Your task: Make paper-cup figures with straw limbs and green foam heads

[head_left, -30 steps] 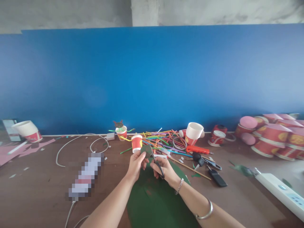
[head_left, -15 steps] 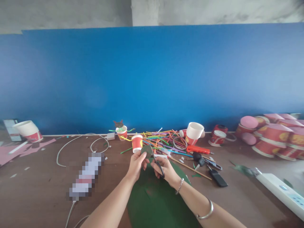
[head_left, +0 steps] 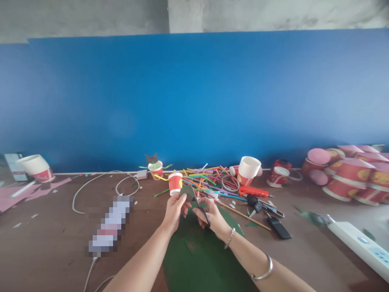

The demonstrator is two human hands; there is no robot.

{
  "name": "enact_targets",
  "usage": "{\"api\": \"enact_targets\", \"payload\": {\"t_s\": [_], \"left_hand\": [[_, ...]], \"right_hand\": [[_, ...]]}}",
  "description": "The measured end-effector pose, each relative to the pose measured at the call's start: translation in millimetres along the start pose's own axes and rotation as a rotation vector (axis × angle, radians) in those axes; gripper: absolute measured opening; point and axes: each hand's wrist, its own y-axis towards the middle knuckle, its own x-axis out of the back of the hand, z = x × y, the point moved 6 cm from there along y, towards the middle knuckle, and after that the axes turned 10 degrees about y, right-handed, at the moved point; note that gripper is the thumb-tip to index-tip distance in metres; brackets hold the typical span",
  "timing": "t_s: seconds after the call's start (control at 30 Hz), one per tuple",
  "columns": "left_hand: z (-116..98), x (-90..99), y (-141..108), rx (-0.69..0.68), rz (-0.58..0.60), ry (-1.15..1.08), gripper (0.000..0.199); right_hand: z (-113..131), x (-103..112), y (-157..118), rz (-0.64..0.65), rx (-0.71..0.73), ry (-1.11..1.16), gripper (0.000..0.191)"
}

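Pinching dark green paper (head_left: 187, 192), left hand (head_left: 174, 211) hiding its lower edge. Scissors (head_left: 197, 202): right hand (head_left: 214, 218) curled around, long axis slanting, pointing away leftward; tips indistinct to me.

Matt, paper-like stock is seen in the dark green sheet (head_left: 200, 263) at lower centre and in the small piece (head_left: 186, 193) above it. The scissors (head_left: 207, 218) are formed of metal and smooth black plastic. Polished metal is shown by the bangle (head_left: 270, 265), lower right; rough, concrete-like finish is exposed on the wall (head_left: 91, 18) along the upper edge.
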Motion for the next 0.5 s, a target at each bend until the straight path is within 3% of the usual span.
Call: {"api": "enact_targets", "payload": {"t_s": [0.37, 0.5], "left_hand": [[0.1, 0.8, -0.9, 0.017, -0.035, -0.007, 0.035], [-0.1, -3.8, -2.1, 0.02, 0.042, 0.027, 0.035]], "right_hand": [[2.9, -1.4, -1.2, 0.012, -0.022, -0.029, 0.054], [2.6, -2.2, -1.6, 0.029, -0.024, -0.026, 0.055]]}}
